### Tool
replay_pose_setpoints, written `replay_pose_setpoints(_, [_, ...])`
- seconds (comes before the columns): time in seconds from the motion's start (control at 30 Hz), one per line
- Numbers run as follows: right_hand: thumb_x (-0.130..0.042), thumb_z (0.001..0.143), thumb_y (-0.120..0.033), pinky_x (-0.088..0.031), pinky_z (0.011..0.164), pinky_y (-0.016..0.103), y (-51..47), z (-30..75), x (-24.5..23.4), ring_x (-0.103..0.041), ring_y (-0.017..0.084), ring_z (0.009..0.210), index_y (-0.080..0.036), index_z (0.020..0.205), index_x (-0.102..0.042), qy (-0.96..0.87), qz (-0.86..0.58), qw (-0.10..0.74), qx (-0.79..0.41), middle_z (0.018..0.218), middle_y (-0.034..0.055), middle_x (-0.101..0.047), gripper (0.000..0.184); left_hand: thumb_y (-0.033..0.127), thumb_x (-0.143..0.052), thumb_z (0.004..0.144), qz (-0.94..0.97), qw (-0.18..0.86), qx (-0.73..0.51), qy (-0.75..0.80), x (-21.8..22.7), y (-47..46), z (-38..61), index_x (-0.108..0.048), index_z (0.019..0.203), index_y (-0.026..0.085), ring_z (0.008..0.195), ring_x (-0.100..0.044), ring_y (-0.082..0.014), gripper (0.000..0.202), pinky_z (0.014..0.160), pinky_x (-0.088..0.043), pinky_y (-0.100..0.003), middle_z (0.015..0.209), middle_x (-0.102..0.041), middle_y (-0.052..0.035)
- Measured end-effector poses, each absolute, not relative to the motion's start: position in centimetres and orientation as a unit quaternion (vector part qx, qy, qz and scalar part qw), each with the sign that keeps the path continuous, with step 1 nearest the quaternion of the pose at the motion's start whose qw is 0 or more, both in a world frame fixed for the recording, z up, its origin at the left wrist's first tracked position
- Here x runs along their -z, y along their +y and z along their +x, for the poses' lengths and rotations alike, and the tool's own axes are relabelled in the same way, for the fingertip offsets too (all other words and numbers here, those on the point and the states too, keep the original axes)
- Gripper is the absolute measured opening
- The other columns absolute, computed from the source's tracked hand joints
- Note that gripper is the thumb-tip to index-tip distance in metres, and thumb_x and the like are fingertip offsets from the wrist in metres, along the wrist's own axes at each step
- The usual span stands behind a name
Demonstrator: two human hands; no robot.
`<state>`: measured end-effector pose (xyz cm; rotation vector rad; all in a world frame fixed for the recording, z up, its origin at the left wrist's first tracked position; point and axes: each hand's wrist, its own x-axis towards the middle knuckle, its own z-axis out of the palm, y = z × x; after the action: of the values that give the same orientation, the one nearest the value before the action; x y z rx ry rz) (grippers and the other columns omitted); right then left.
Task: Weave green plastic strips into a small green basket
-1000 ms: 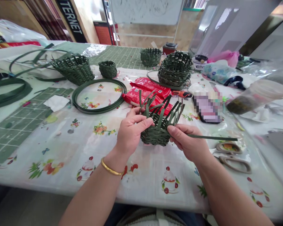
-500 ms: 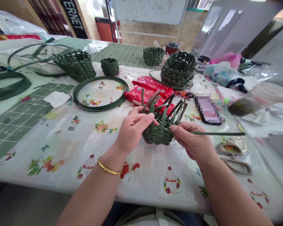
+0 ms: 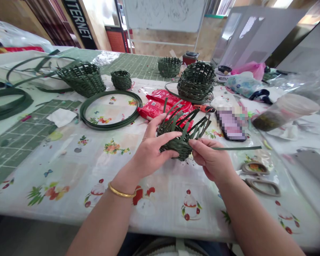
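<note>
My left hand (image 3: 154, 147) holds a small, part-woven green basket (image 3: 177, 142), its fingers lying across the weave. Loose flat strips stick up and out from the basket's open top. My right hand (image 3: 210, 158) pinches a long, flat green strip (image 3: 237, 148) against the basket's right side. The strip runs out to the right past my fingers. The basket's underside is partly hidden by my left hand, and a gold bangle (image 3: 121, 191) circles my left wrist.
Several woven green baskets (image 3: 196, 82) stand beyond my hands, and a coil of green strip (image 3: 110, 110) lies to the left. Red packets (image 3: 165, 106), a pixelated phone (image 3: 230, 124), scissors (image 3: 260, 186) and a plastic container (image 3: 285, 112) share the floral tablecloth (image 3: 69, 170).
My left hand has shifted from the basket's upper left onto its front and tilted the basket. The right hand still pinches the strip, and the view has moved slightly.
</note>
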<state>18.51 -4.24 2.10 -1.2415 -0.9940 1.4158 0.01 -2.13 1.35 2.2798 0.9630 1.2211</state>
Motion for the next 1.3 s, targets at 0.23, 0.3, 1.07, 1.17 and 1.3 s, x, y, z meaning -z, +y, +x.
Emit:
replay_pose_setpoints(0.23, [-0.067, 0.07, -0.037, -0.014, 0.035, 0.02, -4.5, 18.4, -2.4, -0.025, 0.002, 0.034, -0.015, 0.049, -0.05, -0.386, -0.507, 0.476, -0.606, 0.038, -0.0068, -0.039, 0.035, 0.025, -0.063, 0.078, 0.822, 0.118, -0.439, 0.342, -0.9, -2.0, 0.1, -0.065, 0.104, 0.024, 0.126, -0.039, -0.027, 0.026, 0.099, -0.042, -0.048, 0.135, -0.04, -0.0103])
replay_pose_setpoints(0.3, [-0.067, 0.071, -0.038, -0.015, 0.035, 0.02, -4.6, 18.3, -2.2, -0.025, 0.002, 0.034, -0.016, 0.049, -0.05, -0.391, -0.508, 0.481, -0.598, 0.038, -0.0064, -0.039, 0.035, 0.027, -0.064, 0.077, 0.818, 0.11, -0.435, 0.359, -1.2, -2.1, 0.2, -0.066, 0.1, 0.024, 0.123, -0.041, -0.0267, 0.023, 0.098, -0.042, -0.048, 0.133, -0.042, -0.0101])
replay_pose_setpoints(1.07, [-0.058, 0.077, -0.053, -0.029, 0.035, 0.019, -6.5, 17.0, -2.2, -0.037, 0.006, 0.034, -0.018, 0.053, -0.055, -0.533, -0.548, 0.408, -0.5, 0.036, -0.0043, -0.045, 0.042, 0.033, -0.062, 0.079, 0.618, 0.47, -0.483, 0.404, -2.6, -2.5, -0.2, -0.065, 0.064, 0.018, 0.118, -0.044, -0.0258, 0.021, 0.1, -0.038, -0.042, 0.115, -0.049, -0.0073])
replay_pose_setpoints(1.17, [-0.057, 0.078, -0.053, -0.031, 0.037, 0.019, -6.3, 17.2, -2.7, -0.039, 0.006, 0.036, -0.018, 0.053, -0.056, -0.55, -0.562, 0.395, -0.475, 0.037, -0.0034, -0.047, 0.042, 0.029, -0.07, 0.072, 0.644, 0.472, -0.457, 0.392, -2.6, -2.4, -0.6, -0.065, 0.067, 0.018, 0.12, -0.043, -0.0262, 0.013, 0.099, -0.039, -0.041, 0.117, -0.047, -0.0079])
replay_pose_setpoints(1.3, [-0.058, 0.078, -0.049, -0.033, 0.04, 0.02, -6.1, 17.9, -2.8, -0.041, 0.007, 0.04, -0.019, 0.055, -0.059, -0.581, -0.56, 0.397, -0.438, 0.041, -0.0029, -0.049, 0.038, 0.024, -0.074, 0.067, 0.686, 0.389, -0.471, 0.396, -2.6, -2.4, -0.6, -0.065, 0.067, 0.018, 0.116, -0.045, -0.0245, 0.01, 0.101, -0.037, -0.041, 0.111, -0.049, -0.0076])
